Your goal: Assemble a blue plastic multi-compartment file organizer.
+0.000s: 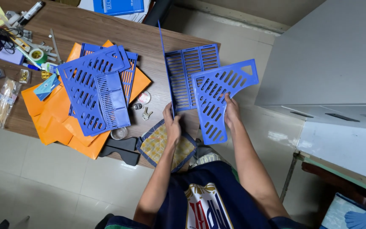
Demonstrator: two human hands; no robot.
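Note:
My left hand (pixel 172 123) grips the lower edge of an upright blue slotted plastic panel (pixel 190 76), whose thin side wall stands on edge while its flat grid part lies over the brown table (pixel 106 29). My right hand (pixel 231 111) holds a second blue slotted panel (pixel 217 95) with a curved, tapering outline, tilted against the right side of the first. A pile of further blue slotted panels (pixel 96 91) lies to the left on orange envelopes (pixel 54 116).
A yellow checked cloth pad with blue trim (pixel 157 146) and a black plastic piece (pixel 121 150) lie at the table's near edge. Keys (pixel 145 113), tape, pens and small clutter (pixel 18 42) fill the left side. A grey cabinet (pixel 331 63) stands to the right.

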